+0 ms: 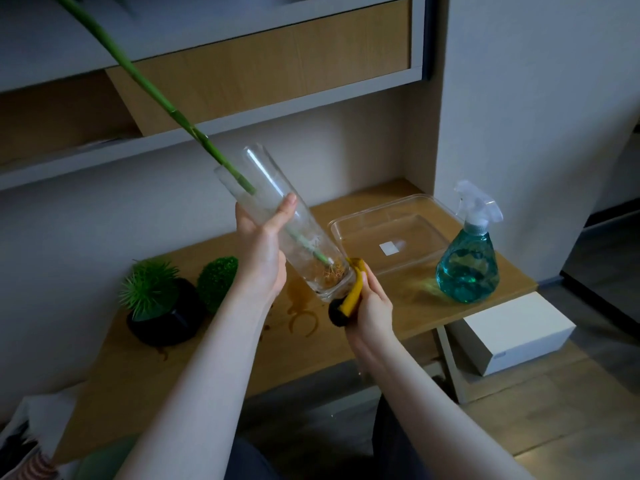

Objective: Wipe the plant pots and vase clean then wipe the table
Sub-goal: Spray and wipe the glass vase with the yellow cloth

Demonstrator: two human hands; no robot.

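Observation:
My left hand point(263, 247) grips a tall clear glass vase point(273, 202), tilted with its mouth up and to the left, above the wooden table point(408, 313). A long green bamboo stem point(145, 81) sticks out of the vase, its orange roots at the bottom. My right hand point(370, 306) holds a yellow cloth point(355, 289) pressed against the vase's base. Two artificial green plants stand at the left: a spiky one in a black pot point(166, 323) and a round bush point(218, 282) whose pot is hidden behind my left arm.
A clear plastic tray point(388, 233) lies on the table's right part, with a blue-liquid spray bottle point(469, 258) beside it. Brown ring stains point(301, 320) mark the table under the vase. A white box point(512, 330) sits on the floor at the right. Shelves hang above.

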